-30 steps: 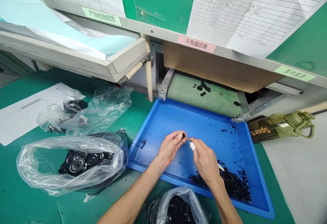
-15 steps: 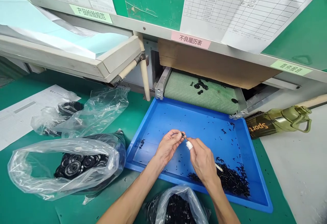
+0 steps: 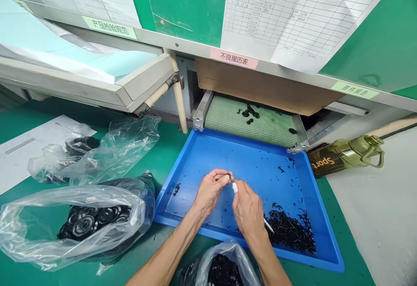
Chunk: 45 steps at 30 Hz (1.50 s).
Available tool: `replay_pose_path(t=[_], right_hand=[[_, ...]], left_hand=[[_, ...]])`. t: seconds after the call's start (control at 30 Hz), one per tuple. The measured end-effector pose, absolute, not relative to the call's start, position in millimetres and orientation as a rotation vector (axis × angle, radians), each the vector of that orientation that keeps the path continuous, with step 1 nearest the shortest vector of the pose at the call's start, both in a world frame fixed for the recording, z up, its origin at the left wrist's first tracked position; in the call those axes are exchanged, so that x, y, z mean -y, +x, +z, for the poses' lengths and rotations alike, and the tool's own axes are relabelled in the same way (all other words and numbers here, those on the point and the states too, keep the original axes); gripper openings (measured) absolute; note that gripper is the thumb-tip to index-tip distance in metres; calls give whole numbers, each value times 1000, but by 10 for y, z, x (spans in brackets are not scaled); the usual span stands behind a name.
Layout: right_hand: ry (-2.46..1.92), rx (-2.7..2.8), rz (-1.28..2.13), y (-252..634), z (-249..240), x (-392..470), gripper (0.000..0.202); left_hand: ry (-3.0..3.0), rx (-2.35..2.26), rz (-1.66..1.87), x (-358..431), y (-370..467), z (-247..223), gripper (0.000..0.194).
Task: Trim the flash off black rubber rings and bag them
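Over the blue tray [image 3: 195, 147], my left hand [image 3: 210, 190] pinches a small black part [image 3: 229, 175] between thumb and fingertips. My right hand [image 3: 249, 207] is wrapped round a thin white-handled tool [image 3: 235, 187], whose back end sticks out below the palm. Its slim metal tip reaches the black part; whether it cuts or only touches cannot be made out. A heap of tiny black scraps [image 3: 289, 229] lies in the tray's near right corner, right of my right hand. Just below my wrists stands an open plastic bag of small black parts [image 3: 224, 271].
Left of the tray lies an open clear bag [image 3: 137, 216] with black round parts [image 3: 86, 221]; a smaller bag [image 3: 81, 146] is behind it. A green conveyor belt [image 3: 228, 121] with several black parts ends at the tray's far edge. A bottle [image 3: 345, 157] lies at the right.
The view has shifted slightly, so the whole scene sits a little further left. Both hands keep their holds, and the tool's tip stays at the black part.
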State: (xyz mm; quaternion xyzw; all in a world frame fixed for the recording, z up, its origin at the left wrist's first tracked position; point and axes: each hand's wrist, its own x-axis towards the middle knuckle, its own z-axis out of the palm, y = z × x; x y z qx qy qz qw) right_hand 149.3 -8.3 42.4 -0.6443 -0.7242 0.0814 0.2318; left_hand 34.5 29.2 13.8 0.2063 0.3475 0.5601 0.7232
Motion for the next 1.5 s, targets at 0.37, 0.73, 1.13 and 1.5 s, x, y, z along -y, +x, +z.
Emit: replay_pose_path(t=[0.37, 0.73, 1.13, 1.5], right_hand=[[-1787, 1715, 564, 1972, 157, -260, 33], [-1734, 1794, -11, 1968, 816, -1747, 39], [-1116, 2179, 722, 1806, 798, -998, 30], [-1172, 2166, 843, 1857, 675, -451, 49]], left_hand=[[222, -869, 1222, -366, 325, 45, 20], [143, -802, 1232, -374, 273, 65, 8], [214, -740, 1219, -339, 324, 154, 26], [370, -643, 1152, -313, 308, 127, 23]])
